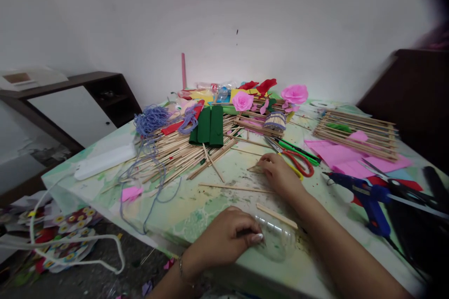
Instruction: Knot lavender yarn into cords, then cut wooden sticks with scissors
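My left hand [233, 236] is low at the table's front edge. Its thumb and fingers are closed at the rim of a clear plastic bottle piece [275, 238] lying on its side. Across that piece rests a short light wooden strip [277, 216]. Farther forward, my right hand [278, 175] has its fingers curled down at the tabletop, pinching a thin wooden stick whose short end [253, 167] shows beyond them. A longer stick [235, 188] lies just left of the right wrist. Red-handled scissors [298, 163] lie beyond the right hand.
A pile of wooden sticks [182, 152], purple yarn [151, 120] and green felt [210, 126] lie left of centre. Paper flowers [242, 101] stand behind. A blue glue gun [368, 198], pink paper [336, 154] and a stick frame [358, 133] lie right.
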Available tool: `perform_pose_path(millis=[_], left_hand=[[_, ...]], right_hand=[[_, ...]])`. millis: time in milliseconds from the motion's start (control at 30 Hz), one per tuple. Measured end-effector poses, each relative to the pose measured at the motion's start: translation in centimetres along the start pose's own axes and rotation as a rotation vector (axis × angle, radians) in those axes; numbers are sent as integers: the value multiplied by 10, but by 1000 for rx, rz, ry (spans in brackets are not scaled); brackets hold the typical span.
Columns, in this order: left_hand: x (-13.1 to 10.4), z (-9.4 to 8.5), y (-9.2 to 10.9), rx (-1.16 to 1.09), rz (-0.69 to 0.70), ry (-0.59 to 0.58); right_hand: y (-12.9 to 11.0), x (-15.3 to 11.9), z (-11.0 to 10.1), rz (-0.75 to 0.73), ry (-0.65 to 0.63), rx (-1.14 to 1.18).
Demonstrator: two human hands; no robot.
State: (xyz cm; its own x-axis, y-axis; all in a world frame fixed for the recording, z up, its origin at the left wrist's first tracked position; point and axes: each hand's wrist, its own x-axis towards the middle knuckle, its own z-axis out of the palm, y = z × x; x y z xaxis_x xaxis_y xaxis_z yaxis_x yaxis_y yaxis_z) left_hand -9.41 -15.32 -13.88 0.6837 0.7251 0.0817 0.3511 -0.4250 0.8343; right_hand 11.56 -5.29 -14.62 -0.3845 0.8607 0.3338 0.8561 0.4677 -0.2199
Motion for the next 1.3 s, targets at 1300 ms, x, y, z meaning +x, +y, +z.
perform_pose_path(millis=[1300], left_hand=[[0, 2, -2, 33, -9, -8]], right_hand=[[40, -11, 4, 440, 156, -87]])
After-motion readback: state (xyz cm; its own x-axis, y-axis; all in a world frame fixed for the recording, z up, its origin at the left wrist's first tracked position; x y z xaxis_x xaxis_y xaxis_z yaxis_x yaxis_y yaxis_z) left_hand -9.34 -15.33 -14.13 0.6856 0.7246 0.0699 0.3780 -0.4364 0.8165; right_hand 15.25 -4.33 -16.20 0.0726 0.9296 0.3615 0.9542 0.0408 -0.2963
